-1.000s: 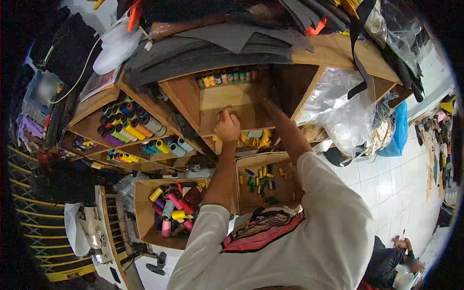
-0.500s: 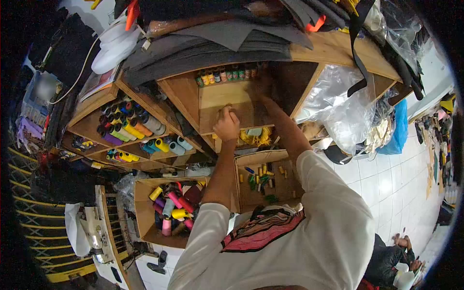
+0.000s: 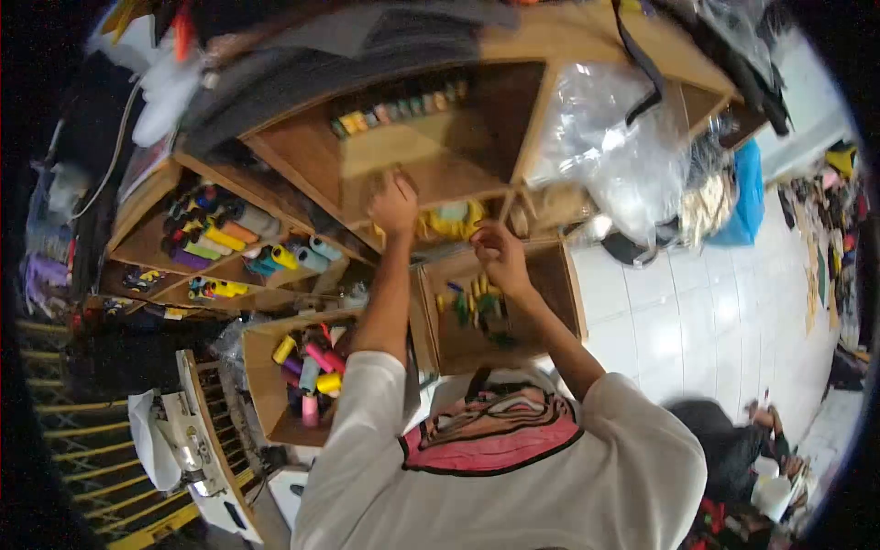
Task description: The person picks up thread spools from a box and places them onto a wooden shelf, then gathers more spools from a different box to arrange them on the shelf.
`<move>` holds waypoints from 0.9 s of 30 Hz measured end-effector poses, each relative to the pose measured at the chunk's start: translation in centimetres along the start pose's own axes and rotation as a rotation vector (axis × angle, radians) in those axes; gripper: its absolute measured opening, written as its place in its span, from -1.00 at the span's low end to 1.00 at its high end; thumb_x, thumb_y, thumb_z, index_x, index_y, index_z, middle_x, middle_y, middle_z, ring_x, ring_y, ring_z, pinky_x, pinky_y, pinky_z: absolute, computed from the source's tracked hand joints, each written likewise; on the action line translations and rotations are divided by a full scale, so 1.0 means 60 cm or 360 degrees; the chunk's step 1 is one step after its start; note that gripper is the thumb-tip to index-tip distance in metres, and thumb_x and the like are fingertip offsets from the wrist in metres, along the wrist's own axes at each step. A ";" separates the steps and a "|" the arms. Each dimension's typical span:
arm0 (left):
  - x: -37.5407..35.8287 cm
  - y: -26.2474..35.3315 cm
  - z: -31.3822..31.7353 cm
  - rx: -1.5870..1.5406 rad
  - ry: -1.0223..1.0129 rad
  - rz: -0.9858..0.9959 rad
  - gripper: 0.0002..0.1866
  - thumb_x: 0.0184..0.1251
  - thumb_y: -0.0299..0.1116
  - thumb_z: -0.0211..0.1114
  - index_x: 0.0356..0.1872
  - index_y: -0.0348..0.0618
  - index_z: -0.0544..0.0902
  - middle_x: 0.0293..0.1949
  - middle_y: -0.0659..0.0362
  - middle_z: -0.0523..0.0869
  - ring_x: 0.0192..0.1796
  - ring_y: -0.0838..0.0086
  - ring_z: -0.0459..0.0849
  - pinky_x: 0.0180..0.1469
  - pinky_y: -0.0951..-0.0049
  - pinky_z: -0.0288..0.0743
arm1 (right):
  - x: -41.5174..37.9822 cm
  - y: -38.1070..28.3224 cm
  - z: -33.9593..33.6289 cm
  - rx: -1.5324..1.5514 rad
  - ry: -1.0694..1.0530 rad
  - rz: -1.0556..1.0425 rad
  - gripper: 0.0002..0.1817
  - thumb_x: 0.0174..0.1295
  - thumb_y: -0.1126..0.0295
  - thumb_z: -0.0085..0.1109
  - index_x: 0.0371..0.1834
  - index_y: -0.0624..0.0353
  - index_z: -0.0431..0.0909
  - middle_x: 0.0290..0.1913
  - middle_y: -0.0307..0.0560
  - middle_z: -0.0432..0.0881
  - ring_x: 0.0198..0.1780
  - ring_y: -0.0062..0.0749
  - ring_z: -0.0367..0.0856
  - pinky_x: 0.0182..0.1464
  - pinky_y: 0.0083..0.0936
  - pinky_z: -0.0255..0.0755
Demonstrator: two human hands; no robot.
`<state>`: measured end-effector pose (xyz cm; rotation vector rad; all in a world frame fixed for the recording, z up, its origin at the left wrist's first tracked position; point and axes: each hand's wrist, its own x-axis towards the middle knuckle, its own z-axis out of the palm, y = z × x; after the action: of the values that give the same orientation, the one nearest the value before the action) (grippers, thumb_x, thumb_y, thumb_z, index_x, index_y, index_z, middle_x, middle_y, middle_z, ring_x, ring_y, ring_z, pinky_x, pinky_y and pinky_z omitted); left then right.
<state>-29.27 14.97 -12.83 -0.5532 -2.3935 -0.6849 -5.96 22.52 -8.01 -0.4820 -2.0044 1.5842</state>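
Observation:
My left hand (image 3: 395, 202) is closed at the front of the wooden shelf compartment (image 3: 412, 158); whatever its fingers hold is hidden. Over the back edge of an open cardboard box (image 3: 573, 289) hangs my right hand (image 3: 500, 254), loosely curled with its fingers apart and nothing visible in them. Small thread spools (image 3: 477, 298), yellow and green among them, lie loose in that box below it. Deep inside the compartment stands a row of small spools (image 3: 403, 108) of several colours, upright along the back.
Another cardboard box (image 3: 261, 380) holds large thread cones at the left. More cones (image 3: 225, 234) fill the side shelf. Yellow material (image 3: 454, 220) sits under the compartment. Clear plastic (image 3: 610, 147) hangs at the right. A person (image 3: 733, 449) is low at the floor.
My right hand has come out of the compartment's back right, down to the cardboard box. My left hand stays near the compartment's front edge. The view has shifted.

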 end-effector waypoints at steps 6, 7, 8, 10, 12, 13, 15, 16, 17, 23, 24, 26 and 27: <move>0.017 0.011 -0.007 0.0078 -0.0191 -0.0090 -0.71 0.46 -0.22 0.01 -0.06 -0.10 0.64 -0.48 0.02 0.70 -0.52 0.06 0.65 -0.40 0.03 0.54 | -0.209 0.064 -0.119 -0.0178 0.0517 0.0240 -0.59 0.13 0.74 0.07 0.06 0.18 0.46 -0.23 -0.13 0.64 -0.22 -0.47 0.60 -0.16 -0.57 0.47; 0.011 0.009 -0.016 0.0073 -0.0524 -0.0299 -0.72 0.46 -0.23 0.03 -0.02 -0.11 0.62 -0.36 0.00 0.74 -0.40 0.04 0.70 -0.29 0.03 0.56 | -0.250 0.071 -0.131 -0.0139 0.0589 0.0351 -0.61 0.16 0.71 0.08 0.07 0.18 0.46 -0.22 -0.14 0.63 -0.21 -0.48 0.60 -0.15 -0.57 0.47; -0.003 -0.015 -0.015 -0.0231 -0.0514 -0.0240 -0.72 0.45 -0.26 0.05 -0.01 -0.13 0.62 -0.27 -0.01 0.72 -0.30 0.07 0.69 -0.22 0.06 0.55 | -0.275 0.080 -0.145 -0.0102 0.0665 0.0429 -0.62 0.19 0.69 0.09 0.07 0.18 0.46 -0.21 -0.15 0.63 -0.19 -0.50 0.59 -0.13 -0.57 0.47; -0.006 -0.034 -0.008 -0.0867 -0.0446 -0.0114 -0.74 0.42 -0.31 0.09 0.00 -0.16 0.62 -0.09 -0.03 0.70 -0.11 0.13 0.69 -0.06 0.12 0.53 | -0.300 0.086 -0.174 -0.0067 0.0796 0.0537 -0.66 0.24 0.63 0.10 0.09 0.18 0.46 -0.19 -0.16 0.63 -0.16 -0.51 0.59 -0.11 -0.57 0.46; -0.058 -0.023 -0.036 -0.0828 -0.0466 -0.0076 -0.74 0.40 -0.36 0.11 0.01 -0.19 0.61 0.01 -0.03 0.66 0.01 0.16 0.63 0.05 0.16 0.48 | -0.337 0.079 -0.196 -0.0064 0.0846 0.0673 -0.69 0.30 0.56 0.12 0.11 0.17 0.46 -0.17 -0.17 0.62 -0.15 -0.50 0.59 -0.10 -0.56 0.45; -0.088 -0.001 -0.069 -0.0810 -0.0466 -0.0062 -0.75 0.40 -0.39 0.12 0.01 -0.20 0.61 0.05 -0.02 0.64 0.07 0.18 0.61 0.11 0.18 0.46 | -0.354 0.086 -0.211 -0.0053 0.0889 0.0718 -0.70 0.35 0.45 0.14 0.13 0.16 0.46 -0.16 -0.18 0.62 -0.14 -0.50 0.60 -0.11 -0.55 0.46; -0.173 0.047 -0.112 -0.0495 -0.0258 0.0433 -0.71 0.45 -0.44 0.04 0.14 -0.20 0.51 0.06 0.02 0.60 -0.01 0.35 0.60 0.01 0.37 0.51 | -0.368 0.093 -0.228 -0.0026 0.0932 0.0785 -0.69 0.35 0.47 0.13 0.14 0.16 0.46 -0.19 -0.20 0.61 -0.14 -0.55 0.56 -0.11 -0.57 0.45; -0.230 0.042 -0.098 -0.0931 -0.0918 -0.0106 -0.72 0.47 -0.38 0.07 0.12 -0.19 0.49 0.07 0.04 0.59 -0.03 0.33 0.60 0.02 0.31 0.51 | -0.374 0.097 -0.235 -0.0014 0.0948 0.0822 -0.69 0.35 0.47 0.13 0.15 0.16 0.45 -0.21 -0.21 0.61 -0.14 -0.57 0.54 -0.11 -0.58 0.44; -0.286 0.026 -0.069 -0.1172 -0.1411 -0.0080 -0.74 0.47 -0.32 0.10 0.11 -0.12 0.49 0.12 0.08 0.57 -0.01 0.29 0.60 0.06 0.23 0.50 | -0.380 0.097 -0.242 -0.0023 0.0918 0.0813 -0.69 0.37 0.48 0.11 0.15 0.16 0.44 -0.22 -0.21 0.61 -0.15 -0.56 0.53 -0.10 -0.57 0.44; -0.468 0.021 0.008 -0.0230 -0.3192 0.0278 -0.55 0.48 -0.16 0.11 0.31 -0.06 0.41 0.16 0.08 0.55 -0.01 0.24 0.59 0.06 0.21 0.46 | -0.375 0.109 -0.248 0.0319 0.0780 0.0696 -0.70 0.39 0.47 0.11 0.17 0.19 0.43 -0.11 -0.15 0.60 -0.05 -0.51 0.56 0.04 -0.54 0.44; -0.511 0.004 0.040 -0.0286 -0.2946 0.0361 -0.49 0.48 -0.12 0.11 0.36 -0.07 0.38 0.17 0.06 0.55 0.00 0.23 0.59 0.07 0.21 0.45 | -0.371 0.107 -0.247 0.0348 0.0757 0.0682 -0.70 0.40 0.48 0.10 0.17 0.19 0.43 -0.11 -0.15 0.60 -0.04 -0.51 0.56 0.05 -0.53 0.44; -0.638 -0.058 0.130 -0.0818 -0.2473 -0.0372 -0.43 0.47 -0.17 0.10 0.42 -0.15 0.28 0.21 -0.07 0.52 0.09 0.15 0.58 0.13 0.14 0.43 | -0.366 0.106 -0.244 0.0367 0.0697 0.0687 -0.69 0.39 0.48 0.09 0.17 0.20 0.43 -0.10 -0.15 0.61 -0.02 -0.50 0.55 0.08 -0.51 0.44; -0.666 -0.068 0.168 -0.0778 -0.2493 -0.0509 -0.42 0.47 -0.19 0.10 0.43 -0.17 0.27 0.23 -0.10 0.51 0.13 0.11 0.57 0.17 0.12 0.41 | -0.365 0.106 -0.243 0.0387 0.0675 0.0732 -0.69 0.39 0.48 0.10 0.17 0.20 0.43 -0.10 -0.15 0.61 -0.01 -0.50 0.55 0.08 -0.51 0.43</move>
<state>-5.85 8.76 -46.44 -1.2423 -3.8114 -1.2939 19.96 22.74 -15.83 -1.1341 -1.4239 1.7721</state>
